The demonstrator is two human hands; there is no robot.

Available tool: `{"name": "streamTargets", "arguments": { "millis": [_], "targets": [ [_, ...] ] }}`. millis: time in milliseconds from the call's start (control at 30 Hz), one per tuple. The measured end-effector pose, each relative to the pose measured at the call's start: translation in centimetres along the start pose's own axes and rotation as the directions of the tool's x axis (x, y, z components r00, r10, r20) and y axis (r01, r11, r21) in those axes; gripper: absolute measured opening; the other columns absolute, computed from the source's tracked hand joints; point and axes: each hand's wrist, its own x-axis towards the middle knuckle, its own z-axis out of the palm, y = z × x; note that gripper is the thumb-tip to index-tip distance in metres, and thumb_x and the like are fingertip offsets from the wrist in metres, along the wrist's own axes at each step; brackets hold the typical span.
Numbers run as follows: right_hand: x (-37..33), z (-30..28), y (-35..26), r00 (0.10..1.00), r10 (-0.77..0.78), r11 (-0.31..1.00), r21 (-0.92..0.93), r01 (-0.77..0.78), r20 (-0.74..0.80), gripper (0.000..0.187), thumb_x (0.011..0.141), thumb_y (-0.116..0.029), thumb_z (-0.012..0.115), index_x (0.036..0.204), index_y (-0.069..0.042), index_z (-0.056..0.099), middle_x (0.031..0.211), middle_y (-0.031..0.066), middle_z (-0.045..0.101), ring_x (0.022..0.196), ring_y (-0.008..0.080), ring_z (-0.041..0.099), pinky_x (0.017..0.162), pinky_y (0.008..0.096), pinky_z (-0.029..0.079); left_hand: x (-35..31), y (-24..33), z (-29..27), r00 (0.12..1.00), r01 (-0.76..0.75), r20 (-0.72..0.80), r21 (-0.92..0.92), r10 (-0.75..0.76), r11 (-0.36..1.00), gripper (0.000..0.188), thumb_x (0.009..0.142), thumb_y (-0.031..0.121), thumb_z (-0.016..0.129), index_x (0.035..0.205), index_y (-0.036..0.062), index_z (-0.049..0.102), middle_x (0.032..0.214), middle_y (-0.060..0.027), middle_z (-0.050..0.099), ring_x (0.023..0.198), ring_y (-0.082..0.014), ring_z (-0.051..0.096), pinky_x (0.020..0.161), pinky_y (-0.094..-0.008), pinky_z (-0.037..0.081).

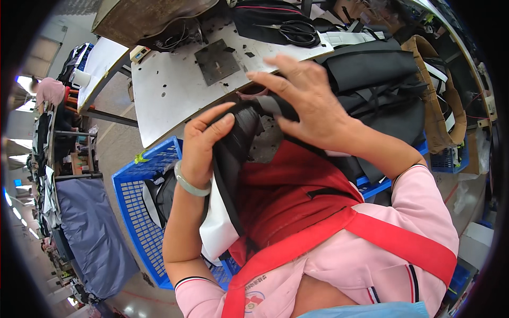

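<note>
My left hand (204, 140) pinches a black fabric piece (236, 138) between thumb and fingers, in front of the white table's edge. A pale bracelet circles that wrist. The piece hangs down over my red apron (297, 191), and a white panel (217, 225) shows below it. At its upper end lies a grey strip (266, 105), close to the thumb of my right hand (313, 103). That hand is raised, fingers spread and somewhat blurred; nothing shows in its grasp. Whether its thumb touches the strip is unclear.
The white table (169, 100) bears a dark metal plate (216, 62), small black scraps, and black scissors (297, 33) on folded cloth. Blue crates (140, 206) flank me. Black pieces (371, 74) are heaped at right beside a cardboard box (450, 130). Another person (51, 94) is far left.
</note>
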Motion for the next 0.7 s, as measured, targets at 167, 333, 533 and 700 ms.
{"name": "streamTargets", "arguments": {
  "millis": [167, 333, 533, 700],
  "targets": [
    [0.8, 1.9, 2.5, 0.983, -0.043, 0.935, 0.353, -0.023, 0.177, 0.058, 0.077, -0.016, 0.075, 0.131, -0.016, 0.055, 0.123, 0.0115, 0.062, 0.124, 0.0303, 0.050, 0.106, 0.0433, 0.033, 0.5, 1.3, -0.6, 0.999, 0.021, 0.028, -0.019, -0.020, 1.000, 0.033, 0.089, 0.007, 0.064, 0.119, -0.0074, 0.061, 0.104, -0.0139, 0.070, 0.088, -0.0159, 0.069, 0.081, -0.0247, 0.055],
    [1.8, 6.1, 6.3, 0.847, -0.022, 0.507, 0.736, -0.448, 0.531, 0.037, 0.085, -0.012, 0.071, 0.120, -0.003, 0.063, 0.106, 0.0110, 0.068, 0.100, 0.0187, 0.062, 0.092, 0.0314, 0.047, 2.3, 0.6, -2.0, 0.991, 0.078, 0.115, -0.041, -0.072, 0.996, 0.033, 0.089, 0.007, 0.064, 0.119, -0.0074, 0.062, 0.103, -0.0134, 0.070, 0.087, -0.0160, 0.069, 0.082, -0.0249, 0.055],
    [7.2, 3.6, 6.7, 0.845, -0.087, 0.569, 0.723, -0.393, 0.528, 0.045, 0.087, -0.028, 0.071, 0.121, 0.001, 0.064, 0.106, 0.0086, 0.069, 0.099, 0.0151, 0.060, 0.093, 0.0300, 0.045, 4.9, 3.1, -4.9, 0.987, 0.025, 0.157, -0.010, -0.023, 1.000, 0.035, 0.087, 0.009, 0.066, 0.118, -0.0077, 0.062, 0.102, -0.0127, 0.070, 0.087, -0.0163, 0.069, 0.082, -0.0258, 0.056],
    [10.3, 5.0, 8.1, 0.812, 0.027, 0.383, 0.744, -0.548, 0.584, 0.048, 0.084, -0.026, 0.074, 0.122, 0.002, 0.063, 0.115, 0.0105, 0.066, 0.107, 0.0163, 0.060, 0.097, 0.0291, 0.045, 8.2, 3.8, -6.6, 0.990, -0.022, 0.138, -0.052, 0.029, 0.998, 0.034, 0.088, 0.008, 0.064, 0.118, -0.0077, 0.061, 0.102, -0.0136, 0.070, 0.084, -0.0179, 0.070, 0.078, -0.0257, 0.057]
  ]
}}
